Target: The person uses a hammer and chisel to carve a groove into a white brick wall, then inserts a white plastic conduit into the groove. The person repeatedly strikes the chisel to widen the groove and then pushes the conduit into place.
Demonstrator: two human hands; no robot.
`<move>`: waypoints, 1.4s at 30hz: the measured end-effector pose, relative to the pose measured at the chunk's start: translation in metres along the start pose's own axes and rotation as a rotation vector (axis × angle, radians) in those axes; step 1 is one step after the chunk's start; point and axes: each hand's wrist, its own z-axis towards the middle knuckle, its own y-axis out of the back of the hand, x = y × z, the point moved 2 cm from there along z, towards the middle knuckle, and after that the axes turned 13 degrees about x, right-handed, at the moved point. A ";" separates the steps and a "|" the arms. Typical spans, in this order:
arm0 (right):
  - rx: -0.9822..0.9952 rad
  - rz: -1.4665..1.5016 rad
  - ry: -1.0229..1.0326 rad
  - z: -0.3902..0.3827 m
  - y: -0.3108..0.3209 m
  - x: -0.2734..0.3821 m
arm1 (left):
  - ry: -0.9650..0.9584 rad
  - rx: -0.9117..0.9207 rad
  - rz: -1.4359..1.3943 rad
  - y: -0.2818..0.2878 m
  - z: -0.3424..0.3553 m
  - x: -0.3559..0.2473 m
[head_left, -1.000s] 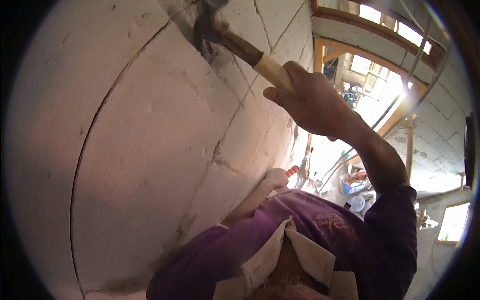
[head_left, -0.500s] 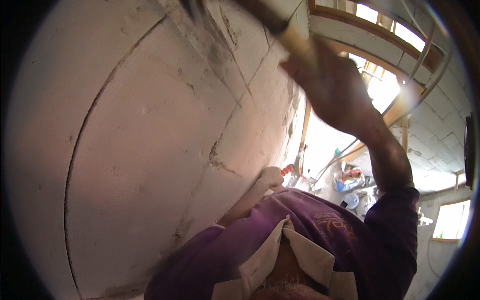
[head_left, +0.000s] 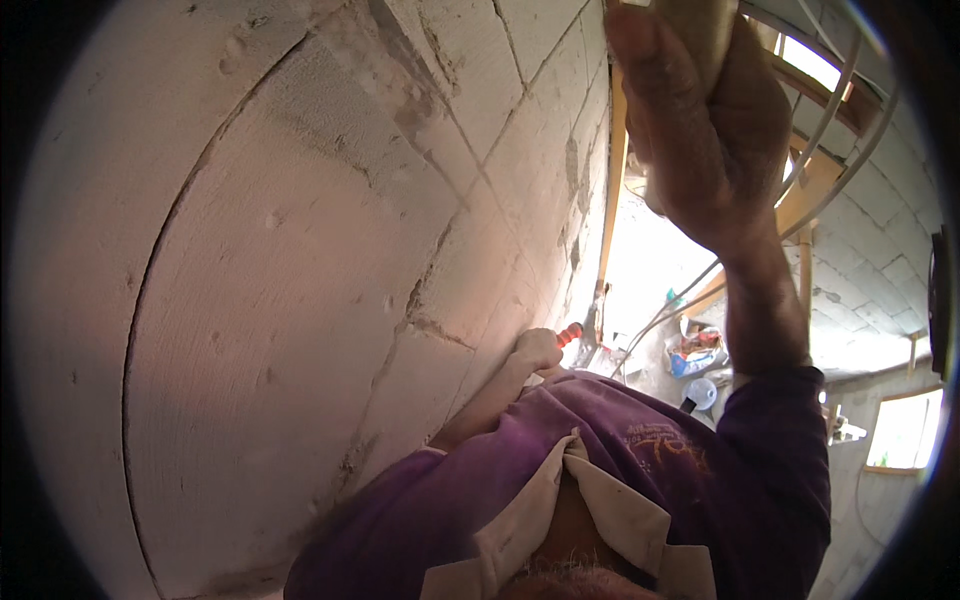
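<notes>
Right hand: nearest the camera, the bare right hand is raised, fingers wrapped around a thick, pale wooden handle; sweat or dust on it could let it twist or slip.
Handle's far end: cut off by the upper edge, so what it carries cannot be told; a badly judged swing might strike off target.
Left hand: low beside the wall, the left hand looks closed around a red, ribbed grip; a stray blow or slip could scrape its knuckles.
Block wall: the pale grey, dusty block wall has rough, chipped joints; loose bits might break away if struck.
Cables: grey, bendy cables show beyond the right wrist; if within reach, they could snag the arm.
</notes>
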 end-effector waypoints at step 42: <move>0.511 -0.114 -0.575 -0.010 -0.033 0.004 | 0.012 -0.010 -0.039 -0.002 0.005 -0.002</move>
